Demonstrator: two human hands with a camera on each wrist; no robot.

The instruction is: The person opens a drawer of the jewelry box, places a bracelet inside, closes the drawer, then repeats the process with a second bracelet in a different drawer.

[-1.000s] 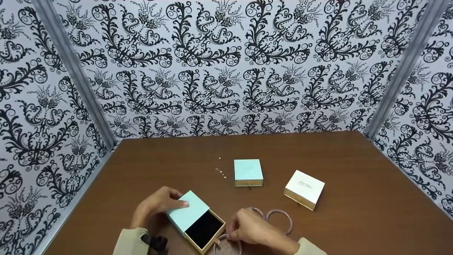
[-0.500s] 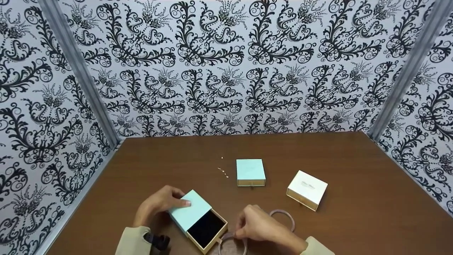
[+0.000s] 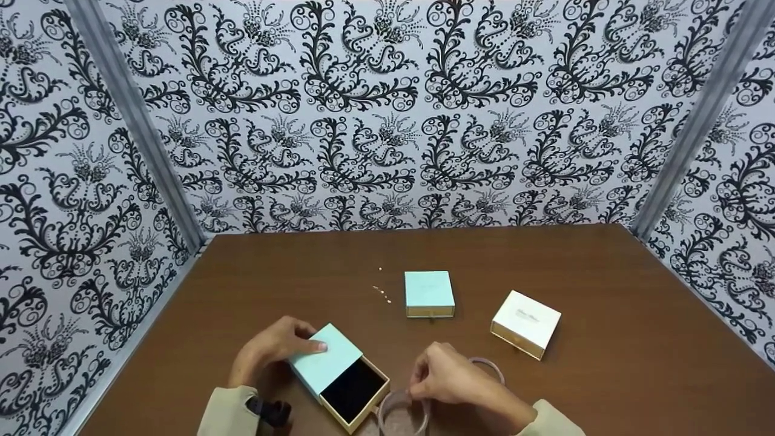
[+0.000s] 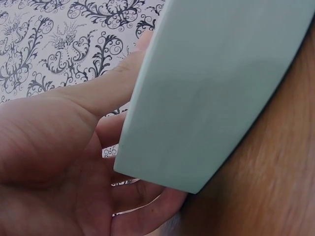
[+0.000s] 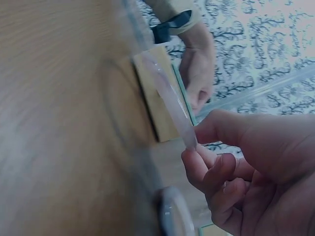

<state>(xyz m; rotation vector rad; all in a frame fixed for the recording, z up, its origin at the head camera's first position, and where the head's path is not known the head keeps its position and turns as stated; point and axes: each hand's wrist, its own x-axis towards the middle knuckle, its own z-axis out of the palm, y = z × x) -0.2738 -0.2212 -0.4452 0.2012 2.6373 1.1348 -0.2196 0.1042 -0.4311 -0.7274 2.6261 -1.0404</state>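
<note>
My left hand (image 3: 275,345) grips the closed end of a mint-green drawer box (image 3: 327,363), thumb on top and fingers at its side. Its drawer (image 3: 384,396), black inside with cream edges, is pulled partly out toward the front right. In the left wrist view, the box's smooth cover (image 4: 197,93) leans between thumb and fingers. Just right of the drawer, my right hand (image 3: 445,375) pinches a pale lilac bangle (image 5: 172,101) between thumb and index finger. The bangle hangs in front of the drawer's end in the right wrist view.
Another lilac bangle (image 3: 496,367) lies on the brown table (image 3: 290,266), partly hidden behind my right hand. Beyond are a closed mint box (image 3: 428,290) and a cream box (image 3: 527,321). Small pale specks (image 3: 383,293) lie left of the mint box. Patterned walls (image 3: 387,151) surround the table.
My right hand has drifted right with the pinched bangle, away from the drawer, and now covers more of the bangles behind it. My left hand keeps its grip on the box.
</note>
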